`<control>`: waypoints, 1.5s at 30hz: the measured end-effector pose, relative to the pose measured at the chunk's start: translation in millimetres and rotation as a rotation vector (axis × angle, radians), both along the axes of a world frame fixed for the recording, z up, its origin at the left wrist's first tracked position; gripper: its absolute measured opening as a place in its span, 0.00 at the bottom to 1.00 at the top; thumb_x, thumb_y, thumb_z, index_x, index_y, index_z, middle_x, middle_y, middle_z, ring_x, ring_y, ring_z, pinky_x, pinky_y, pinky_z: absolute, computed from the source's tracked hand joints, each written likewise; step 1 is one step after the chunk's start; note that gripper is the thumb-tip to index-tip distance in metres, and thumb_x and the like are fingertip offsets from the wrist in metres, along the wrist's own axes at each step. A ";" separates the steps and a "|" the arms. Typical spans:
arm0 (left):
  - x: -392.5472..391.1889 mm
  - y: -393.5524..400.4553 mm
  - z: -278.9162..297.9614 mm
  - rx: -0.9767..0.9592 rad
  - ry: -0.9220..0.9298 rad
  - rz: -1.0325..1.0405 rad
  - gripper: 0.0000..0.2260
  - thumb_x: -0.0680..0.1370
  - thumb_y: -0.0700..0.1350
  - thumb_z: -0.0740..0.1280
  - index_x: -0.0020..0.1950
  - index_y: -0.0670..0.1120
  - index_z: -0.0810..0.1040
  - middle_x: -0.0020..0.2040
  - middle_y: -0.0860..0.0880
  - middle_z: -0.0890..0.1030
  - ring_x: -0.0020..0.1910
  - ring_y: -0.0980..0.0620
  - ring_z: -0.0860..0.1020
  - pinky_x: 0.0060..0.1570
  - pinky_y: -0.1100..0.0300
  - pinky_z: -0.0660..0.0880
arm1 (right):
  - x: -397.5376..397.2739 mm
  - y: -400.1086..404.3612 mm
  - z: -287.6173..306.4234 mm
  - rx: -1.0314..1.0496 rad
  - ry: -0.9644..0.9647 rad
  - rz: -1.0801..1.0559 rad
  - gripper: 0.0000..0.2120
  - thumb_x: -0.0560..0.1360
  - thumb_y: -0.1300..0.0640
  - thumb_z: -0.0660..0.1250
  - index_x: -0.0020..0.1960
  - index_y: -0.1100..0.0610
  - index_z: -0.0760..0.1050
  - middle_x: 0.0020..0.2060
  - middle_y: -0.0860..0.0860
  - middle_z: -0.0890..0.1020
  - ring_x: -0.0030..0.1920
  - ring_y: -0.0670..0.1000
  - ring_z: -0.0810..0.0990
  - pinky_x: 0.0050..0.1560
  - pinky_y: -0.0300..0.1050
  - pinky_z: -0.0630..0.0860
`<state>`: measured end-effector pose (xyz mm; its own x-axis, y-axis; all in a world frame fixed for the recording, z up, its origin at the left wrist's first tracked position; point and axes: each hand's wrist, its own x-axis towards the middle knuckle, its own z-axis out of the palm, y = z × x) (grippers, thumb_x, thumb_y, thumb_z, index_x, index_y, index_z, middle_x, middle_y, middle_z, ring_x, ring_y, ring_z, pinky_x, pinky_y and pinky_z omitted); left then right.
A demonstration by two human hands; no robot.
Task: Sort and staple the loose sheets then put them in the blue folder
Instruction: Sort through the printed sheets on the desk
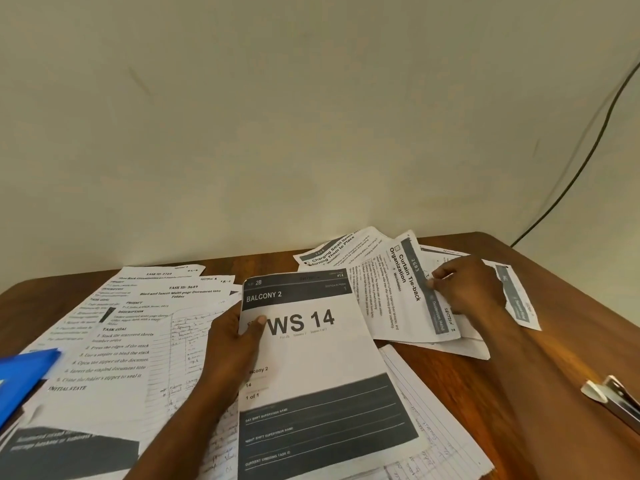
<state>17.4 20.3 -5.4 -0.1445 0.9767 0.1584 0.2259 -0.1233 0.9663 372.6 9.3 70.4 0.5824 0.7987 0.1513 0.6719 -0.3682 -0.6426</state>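
Note:
Loose printed sheets lie scattered over a brown wooden table [502, 358]. My left hand [235, 336] grips the left edge of a sheet marked "WS 14" [322, 372], thumb on top. My right hand [465, 287] pinches the top edge of a "Curtain Tie-back Organization" sheet [398, 296] in a fanned pile at the back right. A corner of the blue folder [24, 379] shows at the left edge, lying over other sheets. The metal stapler [614, 398] lies at the right edge of the table, partly out of view.
Typed task sheets [138, 327] and handwritten lined pages [183, 344] cover the left half of the table. More lined paper [426, 420] sticks out under the WS 14 sheet. A plain wall rises behind the table, with a dark cable [588, 157] running down at the right.

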 end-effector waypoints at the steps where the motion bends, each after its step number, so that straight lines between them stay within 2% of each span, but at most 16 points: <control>1: 0.3 -0.3 0.4 0.000 -0.004 -0.002 0.05 0.83 0.48 0.68 0.58 0.53 0.79 0.53 0.53 0.87 0.44 0.50 0.87 0.41 0.56 0.82 | 1.1 -0.8 1.3 0.026 -0.020 -0.002 0.03 0.76 0.50 0.77 0.47 0.48 0.85 0.50 0.52 0.87 0.43 0.54 0.84 0.48 0.57 0.85; 4: 1.3 -0.8 0.8 0.005 -0.013 -0.002 0.06 0.83 0.48 0.68 0.59 0.52 0.80 0.53 0.53 0.87 0.44 0.50 0.87 0.40 0.57 0.81 | 3.8 -4.8 11.9 0.216 -0.008 0.011 0.04 0.81 0.51 0.70 0.51 0.47 0.84 0.46 0.48 0.86 0.42 0.54 0.84 0.45 0.57 0.84; 6: 0.7 -1.0 0.8 0.006 -0.021 -0.002 0.06 0.83 0.48 0.68 0.59 0.52 0.80 0.53 0.53 0.87 0.44 0.50 0.87 0.40 0.57 0.81 | 6.3 -7.4 24.4 0.368 -0.004 0.007 0.05 0.82 0.53 0.69 0.51 0.50 0.84 0.44 0.48 0.85 0.42 0.54 0.83 0.44 0.52 0.82; 8: 0.2 -0.7 0.1 0.007 -0.018 -0.005 0.05 0.83 0.48 0.68 0.58 0.52 0.80 0.52 0.53 0.87 0.42 0.50 0.87 0.39 0.58 0.81 | 10.9 -10.2 36.8 0.473 0.006 0.000 0.04 0.81 0.55 0.69 0.52 0.51 0.84 0.43 0.48 0.83 0.45 0.55 0.83 0.46 0.50 0.79; 12: 0.0 -0.4 -0.3 0.003 -0.021 0.001 0.05 0.83 0.48 0.68 0.58 0.52 0.79 0.52 0.54 0.87 0.41 0.51 0.87 0.37 0.60 0.81 | 25.5 -25.2 60.2 0.680 0.039 -0.034 0.10 0.79 0.61 0.69 0.55 0.48 0.84 0.47 0.46 0.85 0.51 0.54 0.85 0.57 0.58 0.83; 16: -1.5 0.2 -1.0 0.001 -0.043 -0.005 0.08 0.82 0.49 0.69 0.61 0.51 0.80 0.54 0.52 0.88 0.43 0.48 0.88 0.42 0.53 0.85 | 36.4 -49.3 84.6 0.846 0.090 -0.037 0.09 0.78 0.55 0.70 0.55 0.45 0.84 0.48 0.45 0.87 0.50 0.49 0.86 0.58 0.57 0.83; 22: -3.7 -0.4 -1.4 -0.022 -0.105 -0.042 0.07 0.82 0.49 0.69 0.60 0.50 0.80 0.51 0.52 0.89 0.44 0.47 0.88 0.44 0.47 0.86 | 50.3 -76.4 102.4 0.641 0.079 0.214 0.11 0.80 0.57 0.72 0.46 0.41 0.85 0.43 0.47 0.87 0.45 0.53 0.86 0.54 0.57 0.83; 25: -3.3 -1.5 -0.3 -0.014 -0.110 -0.050 0.06 0.82 0.48 0.69 0.58 0.50 0.80 0.51 0.52 0.89 0.43 0.47 0.88 0.43 0.48 0.85 | 58.6 -85.9 111.4 0.507 0.038 0.366 0.15 0.80 0.60 0.72 0.44 0.39 0.86 0.39 0.43 0.87 0.36 0.41 0.83 0.43 0.41 0.82; 26: -3.2 -2.2 0.3 -0.007 -0.105 -0.053 0.06 0.82 0.49 0.69 0.58 0.50 0.80 0.50 0.53 0.89 0.43 0.48 0.88 0.42 0.49 0.85 | 59.5 -87.5 114.1 0.480 0.024 0.404 0.16 0.80 0.60 0.72 0.45 0.38 0.86 0.39 0.42 0.87 0.35 0.40 0.83 0.39 0.34 0.80; 28: -3.0 -3.5 1.7 0.003 -0.090 -0.050 0.07 0.81 0.50 0.70 0.58 0.50 0.81 0.50 0.54 0.89 0.42 0.49 0.88 0.39 0.52 0.84 | 55.5 -89.7 119.4 0.447 0.012 0.467 0.13 0.79 0.60 0.72 0.46 0.42 0.86 0.38 0.43 0.88 0.33 0.40 0.83 0.35 0.28 0.77; 33: -4.0 -6.3 2.8 0.000 -0.112 -0.084 0.11 0.79 0.51 0.71 0.60 0.49 0.80 0.51 0.53 0.89 0.43 0.49 0.88 0.38 0.56 0.84 | 22.3 -72.7 110.7 0.283 0.088 0.617 0.08 0.76 0.60 0.75 0.53 0.51 0.86 0.40 0.51 0.89 0.39 0.52 0.88 0.39 0.36 0.83; 35: -3.4 -8.1 4.3 0.001 -0.129 -0.112 0.10 0.80 0.49 0.71 0.59 0.49 0.80 0.49 0.54 0.89 0.44 0.49 0.88 0.36 0.57 0.84 | 12.3 -61.3 100.6 0.218 0.150 0.629 0.11 0.74 0.58 0.78 0.55 0.49 0.86 0.42 0.52 0.89 0.42 0.54 0.89 0.43 0.42 0.85; 38: -3.7 -9.4 6.3 -0.013 -0.169 -0.154 0.09 0.80 0.47 0.70 0.59 0.46 0.80 0.49 0.51 0.89 0.44 0.45 0.88 0.36 0.54 0.85 | 3.2 -45.0 83.1 0.109 0.184 0.636 0.15 0.70 0.52 0.81 0.55 0.44 0.85 0.45 0.48 0.89 0.45 0.53 0.89 0.48 0.51 0.85; 42: -4.0 -8.9 6.4 -0.035 -0.194 -0.152 0.14 0.77 0.49 0.71 0.61 0.46 0.79 0.50 0.50 0.89 0.44 0.44 0.88 0.36 0.52 0.84 | 1.2 -36.0 67.4 0.111 0.275 0.602 0.20 0.66 0.56 0.84 0.57 0.50 0.85 0.46 0.54 0.89 0.44 0.54 0.89 0.41 0.44 0.85; 43: -4.1 -8.6 6.0 -0.033 -0.193 -0.149 0.13 0.77 0.49 0.71 0.60 0.47 0.79 0.50 0.50 0.89 0.44 0.44 0.88 0.35 0.54 0.83 | 4.6 -34.0 64.9 0.085 0.282 0.572 0.23 0.63 0.55 0.86 0.57 0.49 0.85 0.47 0.55 0.89 0.45 0.55 0.89 0.43 0.47 0.86; 45: -3.6 -8.6 5.4 -0.028 -0.199 -0.150 0.11 0.79 0.48 0.71 0.60 0.47 0.79 0.50 0.50 0.89 0.43 0.45 0.88 0.33 0.57 0.82 | 16.3 -33.5 61.4 0.008 0.239 0.529 0.32 0.53 0.46 0.89 0.55 0.45 0.86 0.47 0.51 0.89 0.48 0.54 0.88 0.52 0.55 0.86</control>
<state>13.8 11.7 0.0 -0.0236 0.9932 0.1138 0.0124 -0.1135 0.9935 388.9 -24.2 131.9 0.1226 0.9898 0.0721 0.5994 -0.0159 -0.8003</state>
